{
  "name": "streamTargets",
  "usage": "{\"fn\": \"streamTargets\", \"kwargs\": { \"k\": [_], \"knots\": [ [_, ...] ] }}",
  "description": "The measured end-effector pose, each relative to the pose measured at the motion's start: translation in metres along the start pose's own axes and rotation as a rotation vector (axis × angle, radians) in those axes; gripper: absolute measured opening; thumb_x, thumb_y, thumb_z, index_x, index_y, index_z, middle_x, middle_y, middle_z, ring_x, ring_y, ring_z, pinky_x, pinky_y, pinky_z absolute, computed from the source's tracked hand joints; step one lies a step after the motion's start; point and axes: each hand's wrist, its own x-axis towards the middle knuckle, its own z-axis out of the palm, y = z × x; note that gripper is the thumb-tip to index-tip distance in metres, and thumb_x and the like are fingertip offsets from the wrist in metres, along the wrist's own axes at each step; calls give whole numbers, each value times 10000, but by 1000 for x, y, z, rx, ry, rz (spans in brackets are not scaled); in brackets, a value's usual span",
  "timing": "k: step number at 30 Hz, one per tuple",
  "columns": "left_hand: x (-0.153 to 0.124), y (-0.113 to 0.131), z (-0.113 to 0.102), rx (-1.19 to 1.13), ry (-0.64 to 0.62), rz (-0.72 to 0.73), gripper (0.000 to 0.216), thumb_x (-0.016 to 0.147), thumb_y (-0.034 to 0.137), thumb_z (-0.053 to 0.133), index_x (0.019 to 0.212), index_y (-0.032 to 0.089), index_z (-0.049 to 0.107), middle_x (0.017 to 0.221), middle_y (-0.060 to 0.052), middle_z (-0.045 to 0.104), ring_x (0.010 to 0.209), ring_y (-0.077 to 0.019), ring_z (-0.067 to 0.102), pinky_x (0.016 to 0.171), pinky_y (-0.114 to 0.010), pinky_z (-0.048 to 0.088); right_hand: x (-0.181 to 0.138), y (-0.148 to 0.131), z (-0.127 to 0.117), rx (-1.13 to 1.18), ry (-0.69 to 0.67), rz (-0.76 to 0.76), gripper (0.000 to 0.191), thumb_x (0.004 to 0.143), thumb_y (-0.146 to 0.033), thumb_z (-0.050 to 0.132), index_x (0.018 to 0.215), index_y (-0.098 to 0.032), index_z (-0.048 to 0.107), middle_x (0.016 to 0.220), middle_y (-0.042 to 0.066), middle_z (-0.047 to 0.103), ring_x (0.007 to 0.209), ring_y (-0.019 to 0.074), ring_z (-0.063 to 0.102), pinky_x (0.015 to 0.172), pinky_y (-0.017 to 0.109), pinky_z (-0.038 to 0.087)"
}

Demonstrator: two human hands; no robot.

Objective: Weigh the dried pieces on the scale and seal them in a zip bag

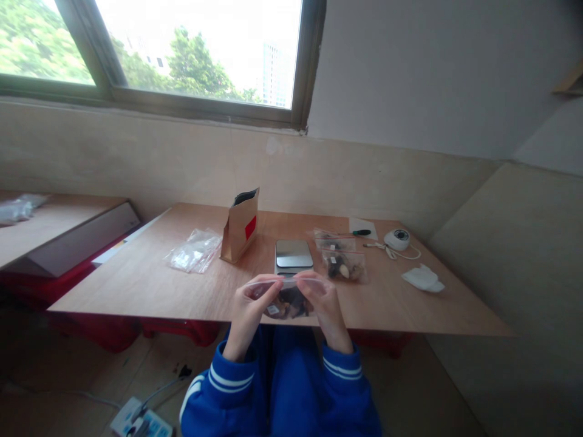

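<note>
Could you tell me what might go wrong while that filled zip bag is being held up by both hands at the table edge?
The zip bag, pinched along its top by the left hand and right hand, hangs past the table edge, so spilled pieces could drop to the floor. A dropped bag might also strike the scale just behind.

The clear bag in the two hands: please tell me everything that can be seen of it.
The clear bag is a small pouch of thin transparent plastic. Dark pieces and a small white item fill its lower part. It hangs upright above the near edge of the table. The left hand and the right hand pinch its top strip at either end. Whether the top is sealed cannot be told.
</note>
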Motion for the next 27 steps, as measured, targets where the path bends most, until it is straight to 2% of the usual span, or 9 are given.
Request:
{"fn": "streamTargets", "kwargs": {
  "k": [7,11,16,19,23,27],
  "knots": [
    [-2,1,3,16,66,24,299,729,404,724,851,130,730,721,-57,722,549,-148,640,466,-212,487,1,-1,6,-69,77,-106,138,772,-328,712,750,-192,714,759,16,696,758,172,649,703,268,511],
    [-2,3,3,53,82,32,299,736,404,718,857,131,729,758,-57,729,608,-150,658,506,-205,497,0,-1,7,-44,100,-49,170,767,-355,712,754,-186,705,742,17,710,731,177,664,690,277,527],
    [1,1,3,60,10,37,268,759,400,701,840,146,728,785,-52,735,703,-166,680,595,-211,523,0,-3,4,3,-1,51,247,738,-405,728,845,-183,740,874,61,751,837,219,699,768,322,559],
    [1,0,5,54,-11,45,257,758,389,706,850,150,732,811,-56,738,761,-178,690,666,-224,537,1,-4,5,37,12,58,217,720,-387,748,812,-191,740,833,50,754,799,209,704,750,310,563],
    [1,0,7,63,-22,74,229,752,365,716,842,155,742,857,-61,740,819,-181,690,726,-223,536,1,-4,9,41,20,24,162,746,-351,730,774,-192,735,782,30,745,751,182,695,720,279,555],
    [2,-1,10,70,15,88,219,746,367,717,791,154,739,802,-57,731,765,-172,685,679,-221,538,2,-2,13,-6,69,-52,126,765,-309,717,742,-186,730,745,20,732,722,163,682,699,254,542]
  ]
}}
